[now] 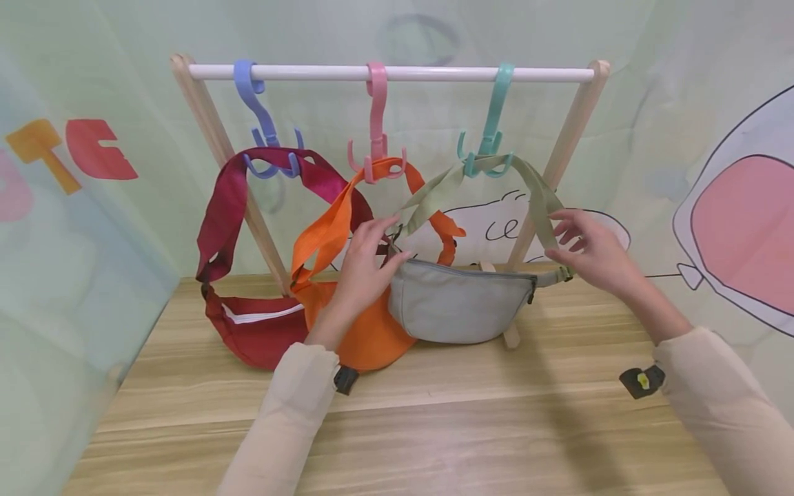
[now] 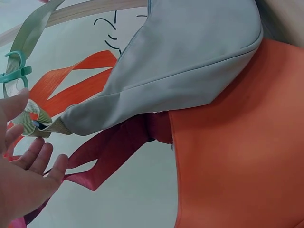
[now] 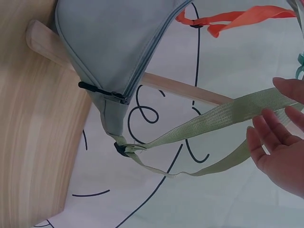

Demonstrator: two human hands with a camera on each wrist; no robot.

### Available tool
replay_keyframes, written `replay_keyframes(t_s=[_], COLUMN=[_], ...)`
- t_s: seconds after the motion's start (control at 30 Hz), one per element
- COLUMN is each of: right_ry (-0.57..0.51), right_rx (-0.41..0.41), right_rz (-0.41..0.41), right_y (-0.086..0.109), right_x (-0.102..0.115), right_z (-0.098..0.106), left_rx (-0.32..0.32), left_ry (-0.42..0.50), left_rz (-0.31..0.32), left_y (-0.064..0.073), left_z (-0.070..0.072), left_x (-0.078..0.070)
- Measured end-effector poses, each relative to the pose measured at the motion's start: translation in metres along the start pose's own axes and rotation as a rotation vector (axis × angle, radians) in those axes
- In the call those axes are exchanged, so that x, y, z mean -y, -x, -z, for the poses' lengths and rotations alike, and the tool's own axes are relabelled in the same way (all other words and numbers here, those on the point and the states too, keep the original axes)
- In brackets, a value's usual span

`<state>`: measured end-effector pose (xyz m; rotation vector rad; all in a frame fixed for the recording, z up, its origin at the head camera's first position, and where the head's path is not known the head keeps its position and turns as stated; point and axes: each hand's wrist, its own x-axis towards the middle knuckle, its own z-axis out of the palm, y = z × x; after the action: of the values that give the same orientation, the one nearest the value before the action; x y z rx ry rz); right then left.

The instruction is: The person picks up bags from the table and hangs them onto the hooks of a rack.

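A grey waist bag hangs by its pale green strap from the teal hook. My left hand is at the bag's left end, thumb and fingers spread apart around the strap's buckle area. In the left wrist view its fingers are loosely bent, with nothing gripped. At the strap's right side is my right hand, its relaxed fingertips right at the webbing. The right wrist view shows the fingers overlapping the strap, without curling round it.
Left of the grey bag, an orange cap-like item hangs from a pink hook, and a dark red waist bag from a blue hook. A white rail on wooden legs carries the hooks above a wooden tabletop.
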<state>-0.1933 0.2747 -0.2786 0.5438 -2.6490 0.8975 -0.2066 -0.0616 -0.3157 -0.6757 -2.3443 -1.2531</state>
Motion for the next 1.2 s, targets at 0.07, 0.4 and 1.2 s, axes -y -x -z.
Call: replay_keyframes(t_s=[0.07, 0.4, 1.2], right_ry=[0.0, 0.007, -0.035], right_rx=[0.001, 0.005, 0.0], right_rz=[-0.003, 0.006, 0.019], right_y=[0.001, 0.005, 0.016], right_x=[-0.001, -0.006, -0.014], right_z=[-0.001, -0.007, -0.013], left_rx=[-0.004, -0.011, 0.012], left_ry=[-0.004, 0.023, -0.017], left_rz=[-0.003, 0.006, 0.091], left_y=[0.002, 0.009, 0.036], left_z=[-0.001, -0.004, -0.004], left_x=[0.001, 0.007, 0.017])
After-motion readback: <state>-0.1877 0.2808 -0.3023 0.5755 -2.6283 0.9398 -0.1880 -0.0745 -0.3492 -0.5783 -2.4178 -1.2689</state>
